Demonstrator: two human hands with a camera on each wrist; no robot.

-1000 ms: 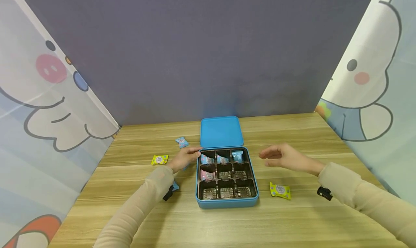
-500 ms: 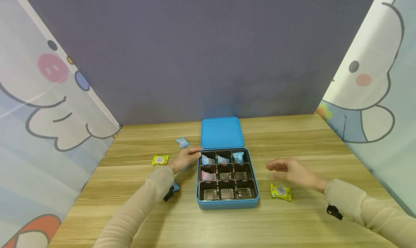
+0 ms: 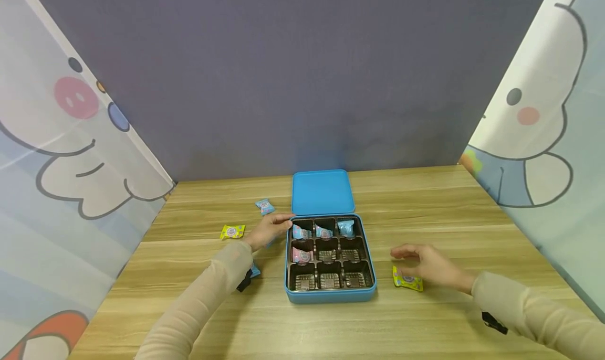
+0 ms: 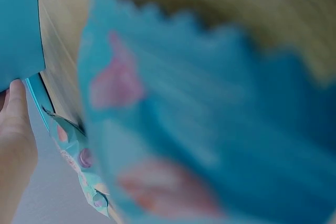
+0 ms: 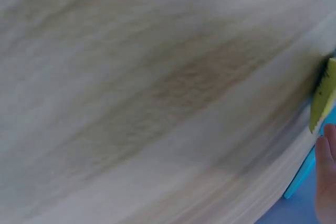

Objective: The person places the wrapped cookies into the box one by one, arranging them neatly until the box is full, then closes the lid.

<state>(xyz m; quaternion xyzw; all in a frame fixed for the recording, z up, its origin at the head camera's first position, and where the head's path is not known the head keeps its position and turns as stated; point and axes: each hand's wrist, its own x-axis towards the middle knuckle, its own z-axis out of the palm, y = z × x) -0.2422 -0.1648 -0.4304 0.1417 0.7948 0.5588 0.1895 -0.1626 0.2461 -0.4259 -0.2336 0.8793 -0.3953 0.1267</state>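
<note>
My left hand (image 3: 269, 231) rests its fingers against the back left corner of a blue box (image 3: 331, 296), whose dark tray is divided into several compartments. Blue-wrapped candies (image 3: 346, 228) lie in the back row, and a pink-wrapped candy (image 3: 301, 255) sits in the middle row at the left. On the right, my right hand (image 3: 434, 264) hovers over a yellow-wrapped candy (image 3: 409, 284), its thumb overlapping the wrapper; contact is unclear. The right wrist view has the same yellow candy beside the fingertips (image 5: 324, 153). The left wrist view shows a blue candy (image 4: 173, 124) very close up.
Behind the box, its blue lid (image 3: 323, 192) lies flat. Left of the box are another yellow candy (image 3: 232, 232) and a blue candy (image 3: 265, 207); further blue candies are partly hidden by the left arm. A grey panel (image 3: 307, 87) stands at the table's back.
My right hand has moved from beside the box's back right, toward me and slightly right, down to the yellow candy. My left hand has stayed at the box corner.
</note>
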